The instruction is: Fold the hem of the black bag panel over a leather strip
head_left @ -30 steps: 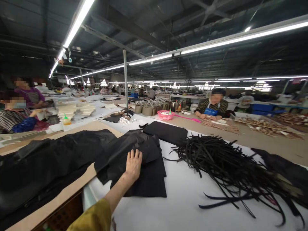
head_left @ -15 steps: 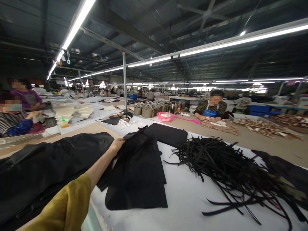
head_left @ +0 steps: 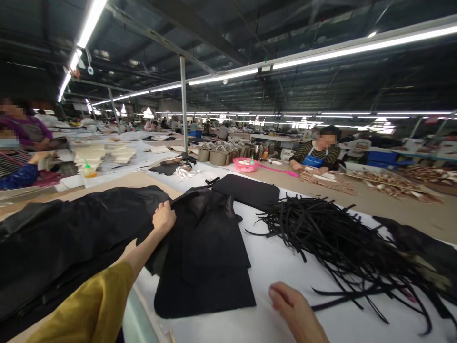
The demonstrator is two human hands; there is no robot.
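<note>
My left hand is closed on the upper left edge of a black leather-like piece, which is creased and lifted near my fingers. Beneath it lies a stiffer black panel with a rounded corner, its lower part showing on the white tabletop. At the lower right, my right hand is over the white surface, apart from the pieces. Its fingers are loosely bent and hold nothing that I can see. To the left of my left hand spreads a large black sheet pile.
A tangled heap of black straps covers the right side. Behind the pieces lies a flat black panel. Farther back stand a pink basket and several grey-brown bags. A co-worker sits across the table; others are at left.
My left hand has pulled slightly left and toward me with the black piece's edge. My right hand has come into view at the lower right. The view has shifted a little.
</note>
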